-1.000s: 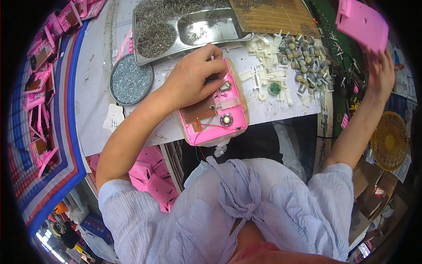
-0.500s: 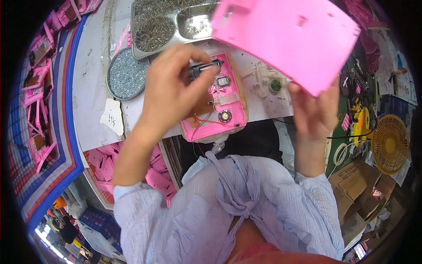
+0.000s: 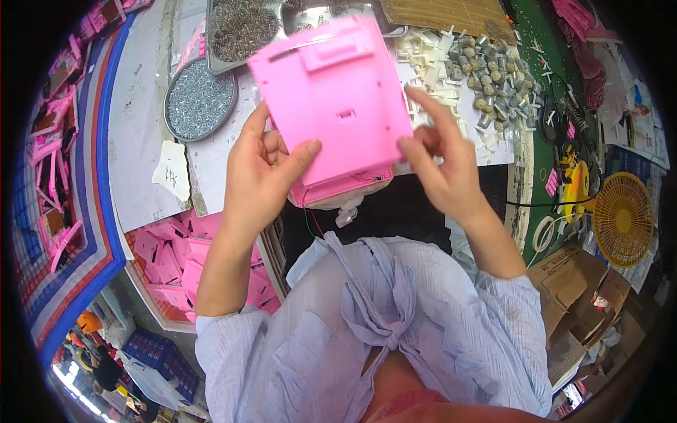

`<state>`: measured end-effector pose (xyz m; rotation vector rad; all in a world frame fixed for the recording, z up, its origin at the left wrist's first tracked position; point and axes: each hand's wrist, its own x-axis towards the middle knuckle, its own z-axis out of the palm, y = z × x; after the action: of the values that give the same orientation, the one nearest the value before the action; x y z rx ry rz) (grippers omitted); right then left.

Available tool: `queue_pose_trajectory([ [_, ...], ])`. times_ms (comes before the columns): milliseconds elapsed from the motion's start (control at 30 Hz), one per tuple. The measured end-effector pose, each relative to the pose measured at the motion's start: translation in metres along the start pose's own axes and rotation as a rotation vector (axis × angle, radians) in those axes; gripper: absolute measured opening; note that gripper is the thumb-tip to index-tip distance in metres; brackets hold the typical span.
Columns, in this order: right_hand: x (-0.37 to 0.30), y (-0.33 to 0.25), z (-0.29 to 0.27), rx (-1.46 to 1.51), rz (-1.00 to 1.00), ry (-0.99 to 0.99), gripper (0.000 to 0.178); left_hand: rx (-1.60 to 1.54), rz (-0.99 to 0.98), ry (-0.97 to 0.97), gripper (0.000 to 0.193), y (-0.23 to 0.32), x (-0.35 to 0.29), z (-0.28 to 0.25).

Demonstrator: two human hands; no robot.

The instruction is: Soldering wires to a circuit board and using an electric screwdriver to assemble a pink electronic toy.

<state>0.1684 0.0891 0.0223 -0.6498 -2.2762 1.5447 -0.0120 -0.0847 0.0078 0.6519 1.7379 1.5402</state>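
Observation:
A flat pink plastic cover (image 3: pixel 338 88), with a small slot near its middle and a raised block at its far end, is held over the matching pink case (image 3: pixel 342 187). My left hand (image 3: pixel 257 166) grips the cover's left edge, thumb on top and fingers curled beneath. At its right edge, my right hand (image 3: pixel 446 161) closes on the cover with thumb and fingers. Most of the case and the parts inside it are hidden under the cover; only its near end and a few thin wires show.
A round tray of small silvery screws (image 3: pixel 201 99) stands at the left, beside a metal tray (image 3: pixel 243 29) of springs. White plastic pieces (image 3: pixel 429 60) and metal cylinders (image 3: pixel 497 77) lie at the right. Pink parts fill a box (image 3: pixel 173 264) below left. A yellow fan (image 3: pixel 623 220) stands far right.
The cover has come down leftward from the upper right to above the case. My left hand has left the dark part in the case and now holds the cover too.

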Motion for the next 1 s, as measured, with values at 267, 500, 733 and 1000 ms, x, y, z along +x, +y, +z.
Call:
queue_pose_trajectory([
  [267,-0.011,0.018,0.016,-0.217,0.02,-0.066,0.052,0.525,0.179,0.061,0.076,-0.006,-0.002,-0.002],
  [500,0.015,0.027,0.006,-0.239,-0.137,-0.255,0.047,0.496,0.082,0.146,0.071,-0.016,-0.03,0.004],
  [733,0.017,0.013,0.003,-0.713,-0.147,-0.351,0.047,0.575,0.083,0.195,0.065,-0.044,-0.043,0.002],
  [1000,0.051,-0.008,-0.008,-0.872,-0.341,-0.513,0.042,0.395,-0.116,-0.192,0.056,-0.004,-0.024,-0.053],
])
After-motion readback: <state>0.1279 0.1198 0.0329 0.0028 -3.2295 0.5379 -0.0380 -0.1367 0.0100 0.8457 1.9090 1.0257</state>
